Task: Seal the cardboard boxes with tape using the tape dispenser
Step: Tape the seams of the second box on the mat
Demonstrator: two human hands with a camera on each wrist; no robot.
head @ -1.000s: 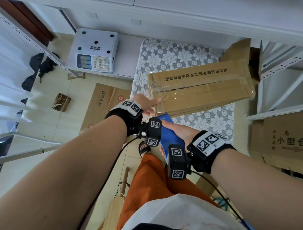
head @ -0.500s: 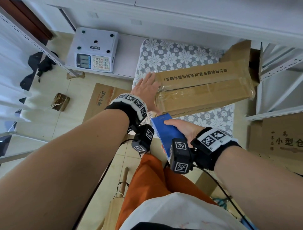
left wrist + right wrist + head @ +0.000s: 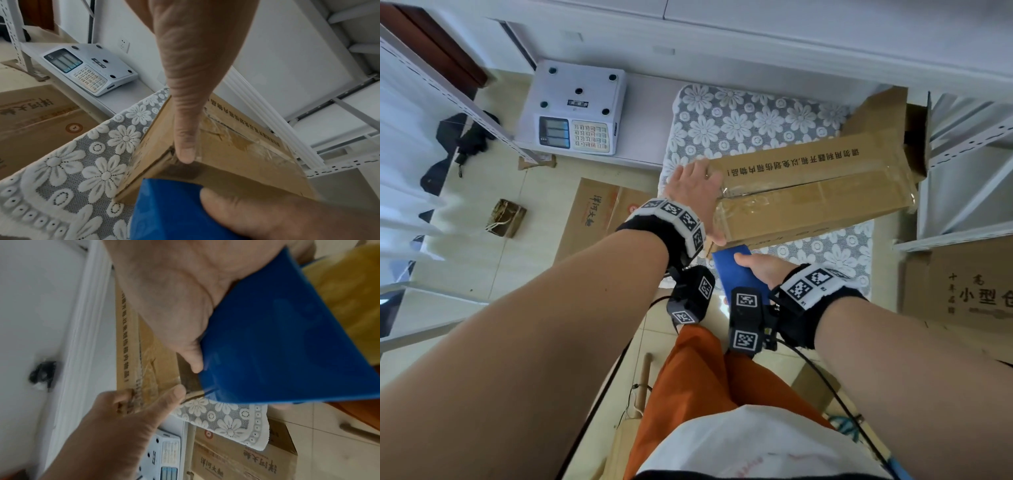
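White shelving frames a flower-patterned bench [image 3: 739, 126] where the cardboard box [image 3: 822, 195] lies lengthwise rightward, left hand [image 3: 695, 192] flat on its near end, right hand [image 3: 763, 270] gripping the blue tape dispenser [image 3: 736, 274] just below that corner.

Both forearms are bare. A black wrist strap w/ a white band of black square marker tags is worn on the left hand [image 3: 693, 192] and on the right hand [image 3: 765, 272]. A black camera block w/ white tags is hung under each wrist; thin black cables are run back. Orange trousers and a white top are seen at bottom centre.
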